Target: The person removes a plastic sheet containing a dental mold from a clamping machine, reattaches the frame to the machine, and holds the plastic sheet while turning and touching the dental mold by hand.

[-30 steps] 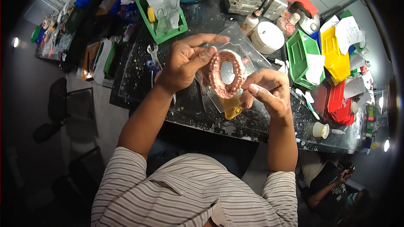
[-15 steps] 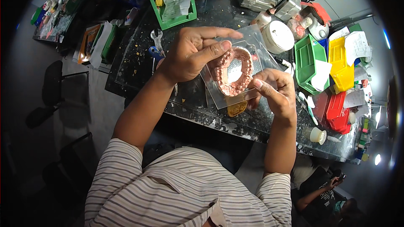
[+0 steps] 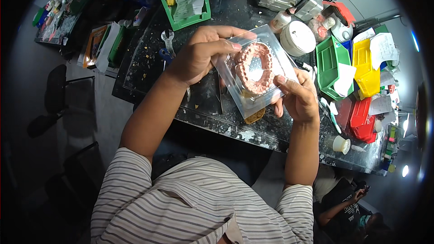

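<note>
Head view shows the left hand point(image 3: 199, 55) and right hand point(image 3: 302, 98), fingers partly curled, pinching a clear rectangular plastic tray point(image 3: 282, 63) above the scuffed black workbench point(image 3: 205, 108). Pink, ring-shaped toothed dental casts point(image 3: 244, 74) appear already positioned against it; neither hand has let go yet.

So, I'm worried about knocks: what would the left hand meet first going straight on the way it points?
First, the clear plastic sheet the left hand holds; beyond that, probably the round white tub, though depth is unclear.
</note>
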Motion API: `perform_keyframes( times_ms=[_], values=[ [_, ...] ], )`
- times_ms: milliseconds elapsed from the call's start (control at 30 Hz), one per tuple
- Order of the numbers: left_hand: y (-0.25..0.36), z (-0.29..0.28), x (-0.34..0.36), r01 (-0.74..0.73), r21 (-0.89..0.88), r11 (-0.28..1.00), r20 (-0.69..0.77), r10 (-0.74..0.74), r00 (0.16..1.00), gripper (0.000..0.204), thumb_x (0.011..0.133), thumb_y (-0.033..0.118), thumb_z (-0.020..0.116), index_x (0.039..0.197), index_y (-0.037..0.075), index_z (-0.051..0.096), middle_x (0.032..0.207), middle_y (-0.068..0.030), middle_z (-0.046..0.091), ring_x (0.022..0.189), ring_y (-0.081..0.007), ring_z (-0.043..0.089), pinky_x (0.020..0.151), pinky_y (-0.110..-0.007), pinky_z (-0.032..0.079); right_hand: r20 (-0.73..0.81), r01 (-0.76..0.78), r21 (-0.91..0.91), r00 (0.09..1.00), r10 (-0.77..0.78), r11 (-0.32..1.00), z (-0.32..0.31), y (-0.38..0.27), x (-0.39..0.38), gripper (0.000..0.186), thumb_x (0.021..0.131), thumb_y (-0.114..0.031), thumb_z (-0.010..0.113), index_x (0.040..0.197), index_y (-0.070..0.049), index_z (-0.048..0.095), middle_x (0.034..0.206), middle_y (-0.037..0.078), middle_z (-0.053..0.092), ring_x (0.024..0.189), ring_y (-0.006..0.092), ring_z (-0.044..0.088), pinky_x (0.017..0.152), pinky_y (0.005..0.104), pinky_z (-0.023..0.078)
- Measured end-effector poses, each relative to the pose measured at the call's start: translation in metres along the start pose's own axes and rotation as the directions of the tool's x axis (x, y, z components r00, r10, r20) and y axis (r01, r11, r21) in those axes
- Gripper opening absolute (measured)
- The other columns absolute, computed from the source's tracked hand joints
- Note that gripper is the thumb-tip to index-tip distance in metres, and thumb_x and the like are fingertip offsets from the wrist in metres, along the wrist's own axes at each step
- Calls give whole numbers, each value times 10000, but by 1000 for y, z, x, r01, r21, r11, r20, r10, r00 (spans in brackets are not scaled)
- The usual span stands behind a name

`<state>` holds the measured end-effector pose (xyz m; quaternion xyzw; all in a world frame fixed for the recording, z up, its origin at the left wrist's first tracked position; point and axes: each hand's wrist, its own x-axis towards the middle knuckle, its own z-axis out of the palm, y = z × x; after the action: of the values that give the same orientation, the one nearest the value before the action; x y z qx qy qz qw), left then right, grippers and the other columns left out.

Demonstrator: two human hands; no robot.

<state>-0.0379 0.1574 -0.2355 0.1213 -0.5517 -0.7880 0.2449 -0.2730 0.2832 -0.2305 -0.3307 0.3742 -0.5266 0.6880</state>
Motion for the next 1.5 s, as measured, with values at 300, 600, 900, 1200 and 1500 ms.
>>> perform_keyframes(
  times_ms=[300, 600, 900, 1200, 1500],
  values=[
    [-8, 12, 0, -83, 29, 996, -17, 83, 996, 269, 982, 152, 524, 1093, -90, 561, 891, -157, 682, 709, -197, 703, 645, -295, 573, -96, 324, -272, 928, -360, 906, 10, 6, -3, 215, 945, -86, 593, 1054, 99, 618, 816, 220, 696, 629, 247, 689, 547, 316, 566],
    [-6, 10, -1, -103, 37, 994, -69, 105, 992, 215, 940, 139, 546, 870, -54, 612, 772, -66, 628, 671, -72, 553, 627, -218, 420, 15, 382, -199, 922, -387, 903, 6, -1, -6, 305, 904, -93, 584, 1126, 117, 573, 845, 188, 682, 633, 224, 680, 592, 311, 557],
    [-10, -1, -3, -107, 198, 974, 33, 102, 994, 333, 893, 216, 570, 891, -101, 673, 793, -107, 655, 720, -123, 579, 682, -252, 438, -111, 312, -368, 921, -374, 876, 0, 3, -4, 237, 888, -75, 691, 1042, 99, 645, 917, 111, 690, 759, 109, 648, 671, 229, 511],
    [-10, 6, -8, -202, -64, 977, 101, 208, 973, 745, 799, 454, 686, 1139, -201, 583, 1025, -269, 683, 915, -281, 701, 875, -364, 541, -119, 400, -227, 894, -433, 888, -2, 6, 1, 202, 923, -60, 641, 1042, 102, 623, 903, 136, 675, 661, 143, 645, 536, 265, 556],
    [-8, 15, -5, -282, 99, 954, 15, 282, 959, 602, 774, 287, 728, 1177, -140, 592, 1168, -235, 644, 1055, -268, 650, 958, -360, 489, -128, 282, -2, 951, -280, 959, -3, 16, 7, 224, 941, -84, 615, 1084, 88, 606, 895, 131, 686, 653, 143, 659, 527, 251, 551]
  ],
)
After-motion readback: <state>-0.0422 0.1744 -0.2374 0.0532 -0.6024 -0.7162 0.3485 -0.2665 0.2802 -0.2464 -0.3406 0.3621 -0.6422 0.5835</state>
